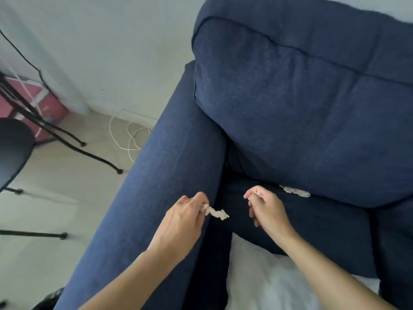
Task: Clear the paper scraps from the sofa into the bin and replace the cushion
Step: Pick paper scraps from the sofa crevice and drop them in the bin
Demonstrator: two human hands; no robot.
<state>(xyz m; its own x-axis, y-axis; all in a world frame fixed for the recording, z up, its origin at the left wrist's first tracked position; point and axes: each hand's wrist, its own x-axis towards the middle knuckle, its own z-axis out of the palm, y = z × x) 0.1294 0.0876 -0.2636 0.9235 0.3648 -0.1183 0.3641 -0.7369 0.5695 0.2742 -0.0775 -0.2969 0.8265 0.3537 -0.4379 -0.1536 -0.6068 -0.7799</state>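
paper scrap [215,213] pinched in left grip [185,217], right grip [264,208] pinching smaller scrap [259,194], sofa [290,108]

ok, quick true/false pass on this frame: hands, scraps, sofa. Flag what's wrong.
1. The left hand holds a crumpled paper scrap. True.
2. The right hand is empty and open flat. False: its fingers are pinched on a small scrap.
3. Another scrap lies on the seat at the foot of the back cushion. True.
4. The sofa is red. False: it is dark blue.
5. A white cable lies coiled on the floor beside the sofa arm. True.
6. The left hand's grip is over an open bin. False: it is over the sofa arm; no open bin is clearly in view.
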